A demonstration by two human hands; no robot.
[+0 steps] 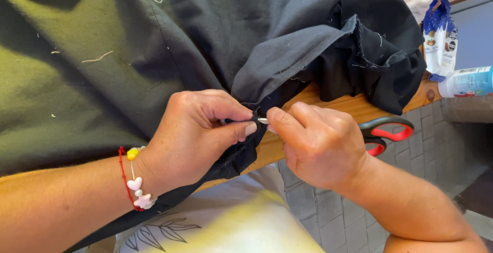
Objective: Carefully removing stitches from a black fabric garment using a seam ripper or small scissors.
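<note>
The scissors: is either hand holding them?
No: the scissors lie on the table edge, behind the right hand, untouched.

Left hand (197, 135) pinches the black fabric (246, 37) at its edge, right hand (318, 142) grips a small silvery tool (262, 121) against it; red-handled scissors (385, 132) lie on the wooden table (354, 106).
</note>
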